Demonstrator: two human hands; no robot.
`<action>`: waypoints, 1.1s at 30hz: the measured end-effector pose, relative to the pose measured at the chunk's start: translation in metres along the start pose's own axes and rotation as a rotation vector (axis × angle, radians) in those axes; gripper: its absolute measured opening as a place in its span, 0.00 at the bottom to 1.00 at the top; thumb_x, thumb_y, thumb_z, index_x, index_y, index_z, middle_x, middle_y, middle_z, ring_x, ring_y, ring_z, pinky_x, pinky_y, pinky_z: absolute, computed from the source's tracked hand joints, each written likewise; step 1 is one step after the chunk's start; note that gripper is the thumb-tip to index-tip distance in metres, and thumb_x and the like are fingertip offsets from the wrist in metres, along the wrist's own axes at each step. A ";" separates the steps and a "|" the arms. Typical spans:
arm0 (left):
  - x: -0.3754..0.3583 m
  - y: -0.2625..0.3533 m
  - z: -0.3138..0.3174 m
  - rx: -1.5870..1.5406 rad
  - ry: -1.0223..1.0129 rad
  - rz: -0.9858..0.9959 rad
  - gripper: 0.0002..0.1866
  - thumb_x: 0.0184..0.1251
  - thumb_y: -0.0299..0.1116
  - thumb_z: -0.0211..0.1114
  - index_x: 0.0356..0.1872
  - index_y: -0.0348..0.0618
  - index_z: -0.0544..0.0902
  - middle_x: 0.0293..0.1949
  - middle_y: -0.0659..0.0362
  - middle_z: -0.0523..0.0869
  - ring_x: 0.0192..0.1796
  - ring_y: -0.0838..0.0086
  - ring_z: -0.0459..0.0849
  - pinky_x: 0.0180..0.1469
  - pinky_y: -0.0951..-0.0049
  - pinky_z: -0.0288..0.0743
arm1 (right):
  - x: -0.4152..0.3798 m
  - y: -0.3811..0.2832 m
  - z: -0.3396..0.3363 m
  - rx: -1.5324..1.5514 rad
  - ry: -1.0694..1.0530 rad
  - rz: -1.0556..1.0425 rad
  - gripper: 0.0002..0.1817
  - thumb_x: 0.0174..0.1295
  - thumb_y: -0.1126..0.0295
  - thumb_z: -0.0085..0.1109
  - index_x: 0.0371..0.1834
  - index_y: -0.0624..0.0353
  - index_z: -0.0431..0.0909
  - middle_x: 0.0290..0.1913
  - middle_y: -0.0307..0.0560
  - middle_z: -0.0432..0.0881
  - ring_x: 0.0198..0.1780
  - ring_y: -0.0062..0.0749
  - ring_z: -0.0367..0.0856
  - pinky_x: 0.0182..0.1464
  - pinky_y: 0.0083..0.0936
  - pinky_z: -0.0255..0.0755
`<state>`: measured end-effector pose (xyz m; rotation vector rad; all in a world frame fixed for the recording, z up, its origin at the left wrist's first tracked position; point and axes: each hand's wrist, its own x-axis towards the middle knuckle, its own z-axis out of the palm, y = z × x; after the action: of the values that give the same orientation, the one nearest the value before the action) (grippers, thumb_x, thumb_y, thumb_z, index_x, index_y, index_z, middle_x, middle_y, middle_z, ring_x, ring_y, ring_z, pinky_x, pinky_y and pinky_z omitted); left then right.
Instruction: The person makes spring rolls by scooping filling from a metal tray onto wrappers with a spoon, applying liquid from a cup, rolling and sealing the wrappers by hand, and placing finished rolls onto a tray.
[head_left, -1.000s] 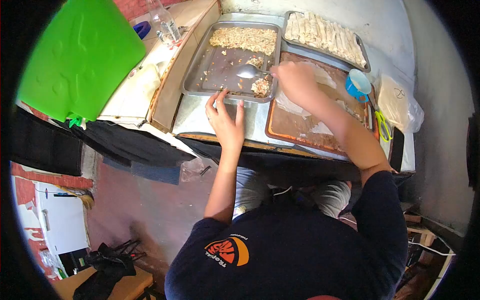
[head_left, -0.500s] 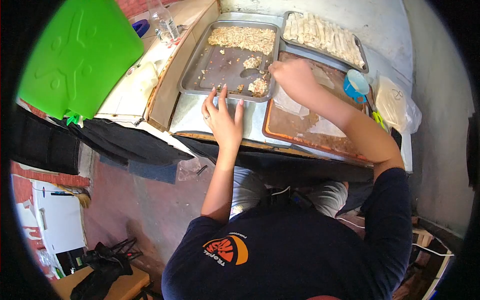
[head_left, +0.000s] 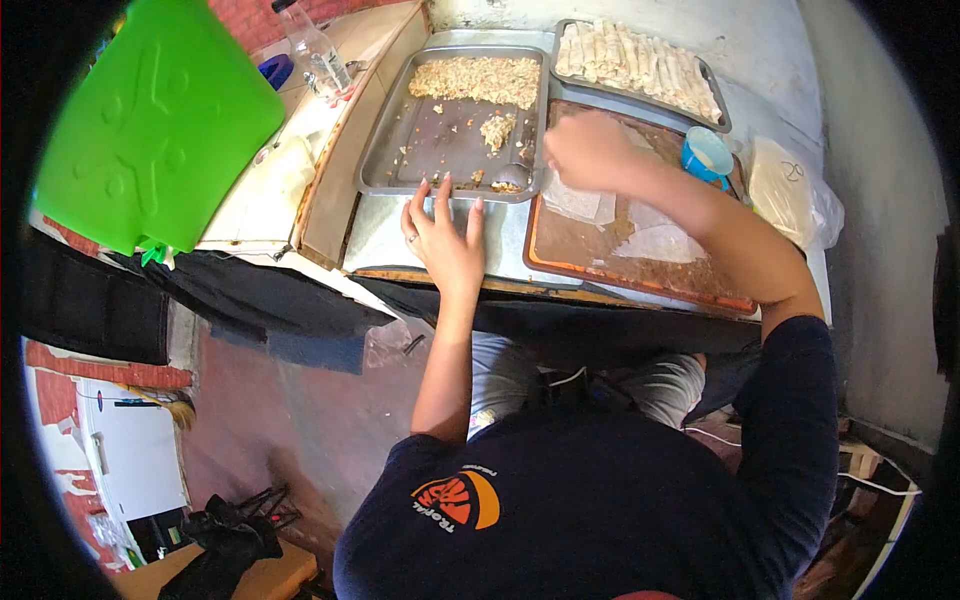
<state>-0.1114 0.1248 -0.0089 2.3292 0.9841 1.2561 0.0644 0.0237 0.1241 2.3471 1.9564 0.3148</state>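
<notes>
A metal baking tray [head_left: 372,150] holds a pressed band of chopped filling [head_left: 475,80] along its far side and a loose clump [head_left: 497,130] at the right. My right hand [head_left: 590,150] is closed in a fist just past the tray's right rim, gripping a spoon [head_left: 511,173]. The spoon's bowl rests low in the tray's near right corner, at a small heap of filling; most of its handle is hidden. My left hand [head_left: 443,235] has its fingers spread, fingertips touching the tray's near rim.
Right of the tray lies a brown board [head_left: 570,250] with thin white wrapper sheets [head_left: 660,240]. Behind it, a second tray [head_left: 722,118] carries rows of rolled wrappers [head_left: 640,70]. A blue cup [head_left: 706,158] and plastic bag [head_left: 795,195] stand right. A green container [head_left: 160,120] is left.
The spoon has moved nearer to me, into the near right corner. The heap there is smaller, and the clump above it looks larger. My left hand stays at the rim.
</notes>
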 end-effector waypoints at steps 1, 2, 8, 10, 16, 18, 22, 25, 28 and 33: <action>-0.001 -0.001 0.001 0.002 0.003 -0.003 0.26 0.62 0.44 0.69 0.61 0.49 0.79 0.65 0.49 0.69 0.68 0.46 0.61 0.69 0.48 0.56 | 0.008 0.010 0.004 -0.039 0.055 -0.050 0.03 0.45 0.76 0.60 0.21 0.58 0.83 0.24 0.52 0.83 0.31 0.47 0.85 0.33 0.41 0.78; -0.001 -0.001 0.002 0.004 0.006 -0.007 0.26 0.62 0.44 0.69 0.61 0.49 0.79 0.65 0.49 0.69 0.68 0.46 0.61 0.69 0.48 0.56 | 0.018 0.024 0.010 -0.078 0.110 -0.101 0.03 0.45 0.76 0.60 0.22 0.58 0.83 0.24 0.52 0.83 0.31 0.48 0.85 0.33 0.41 0.78; -0.002 -0.003 0.003 0.027 0.014 -0.025 0.26 0.62 0.45 0.69 0.61 0.51 0.79 0.65 0.52 0.71 0.69 0.46 0.60 0.69 0.47 0.55 | 0.029 0.041 0.014 -0.178 0.096 -0.182 0.04 0.46 0.74 0.61 0.23 0.61 0.83 0.25 0.56 0.83 0.31 0.51 0.85 0.34 0.42 0.78; -0.002 -0.004 0.003 0.016 0.019 -0.025 0.27 0.62 0.46 0.69 0.61 0.52 0.79 0.65 0.52 0.70 0.69 0.46 0.60 0.69 0.46 0.54 | 0.017 0.029 0.002 -0.074 -0.005 -0.163 0.05 0.47 0.73 0.61 0.23 0.63 0.83 0.25 0.56 0.83 0.31 0.51 0.85 0.35 0.43 0.78; 0.001 -0.002 0.001 0.061 -0.003 0.149 0.21 0.63 0.46 0.68 0.55 0.52 0.83 0.62 0.57 0.77 0.72 0.47 0.61 0.69 0.46 0.53 | -0.006 -0.010 0.000 0.128 -0.076 0.044 0.07 0.49 0.73 0.59 0.25 0.64 0.85 0.27 0.60 0.84 0.34 0.55 0.86 0.38 0.45 0.80; 0.006 0.009 -0.003 0.081 -0.076 0.234 0.17 0.65 0.46 0.66 0.52 0.54 0.86 0.56 0.61 0.84 0.72 0.53 0.66 0.71 0.50 0.53 | 0.003 0.001 0.014 0.322 -0.125 0.082 0.07 0.49 0.72 0.60 0.26 0.65 0.85 0.25 0.60 0.83 0.32 0.53 0.86 0.35 0.43 0.79; 0.031 0.009 -0.002 0.074 -0.296 0.374 0.22 0.68 0.51 0.61 0.53 0.46 0.85 0.52 0.53 0.86 0.62 0.54 0.78 0.70 0.52 0.58 | 0.031 0.030 0.044 0.675 -0.365 0.141 0.09 0.50 0.70 0.62 0.30 0.62 0.86 0.20 0.49 0.81 0.25 0.39 0.81 0.28 0.34 0.72; 0.046 0.003 0.002 -0.016 -0.444 0.432 0.25 0.68 0.52 0.60 0.52 0.40 0.84 0.47 0.46 0.87 0.57 0.54 0.82 0.65 0.52 0.65 | 0.028 0.036 0.043 0.893 -0.526 0.293 0.09 0.51 0.68 0.64 0.32 0.60 0.87 0.16 0.38 0.74 0.18 0.25 0.70 0.21 0.27 0.61; 0.057 0.007 0.002 0.029 -0.489 0.465 0.26 0.70 0.50 0.58 0.55 0.36 0.82 0.47 0.43 0.86 0.54 0.51 0.83 0.61 0.54 0.70 | 0.024 0.039 0.039 1.023 -0.610 0.405 0.08 0.53 0.67 0.64 0.32 0.58 0.88 0.14 0.32 0.67 0.14 0.17 0.59 0.16 0.23 0.50; 0.077 0.029 0.007 -0.136 -0.616 0.387 0.22 0.72 0.43 0.56 0.57 0.35 0.80 0.47 0.42 0.85 0.53 0.48 0.82 0.57 0.54 0.73 | 0.007 0.052 0.037 1.091 -0.422 0.417 0.07 0.50 0.66 0.69 0.20 0.55 0.82 0.14 0.31 0.67 0.15 0.17 0.57 0.17 0.24 0.48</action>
<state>-0.0643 0.1584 0.0507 2.6139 0.2478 0.5997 0.1237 0.0238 0.0983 2.9664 1.5669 -1.4616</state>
